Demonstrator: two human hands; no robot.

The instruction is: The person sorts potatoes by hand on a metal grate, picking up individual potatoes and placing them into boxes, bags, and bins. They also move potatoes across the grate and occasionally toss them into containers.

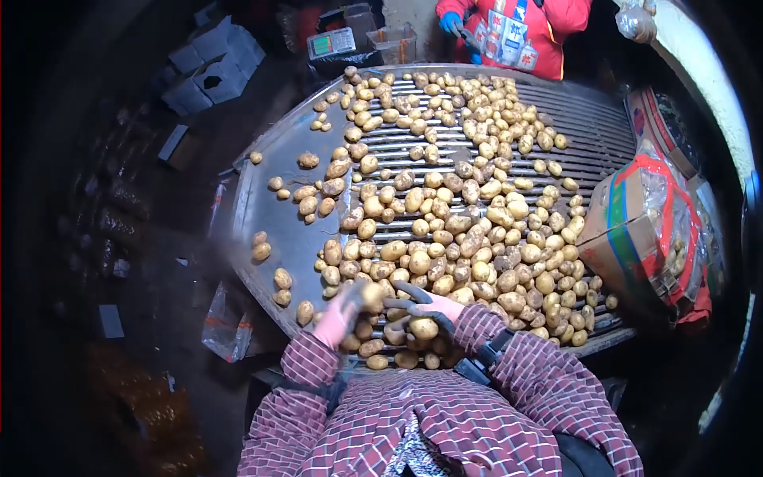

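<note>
While both gloved, left hand (338,318) and right hand (425,310) grip potatoes (424,327); no legible writing.

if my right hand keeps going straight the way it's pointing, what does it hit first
Your right hand, in a pink and grey glove, points left toward your left hand. It would most likely meet the potato held there first, though depth is hard to judge here.
</note>
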